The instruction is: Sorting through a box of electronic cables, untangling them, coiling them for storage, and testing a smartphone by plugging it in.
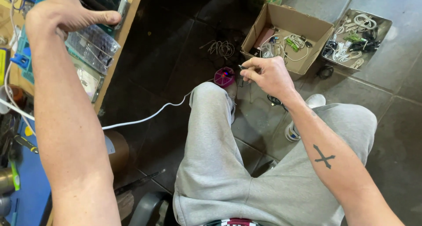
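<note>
1. The left hand [66,12] is gripping a clear plastic case [94,43] on the desk [125,26].
2. The right hand [266,74] is pinching a small dark plug [242,67] above the knee, near the cardboard box [288,37].

Plastic, cardboard, metal and cloth

Glossy clear plastic case [93,45] under the left hand's [66,12] fingers; matt cardboard box [288,34] and dull metal tray [357,37] beyond the right hand's [266,74] fingertips; soft grey cloth trousers [220,164].

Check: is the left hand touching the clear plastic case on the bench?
Touching. The head view shows the left hand resting on the clear plastic case, thumb along its top edge.
</note>
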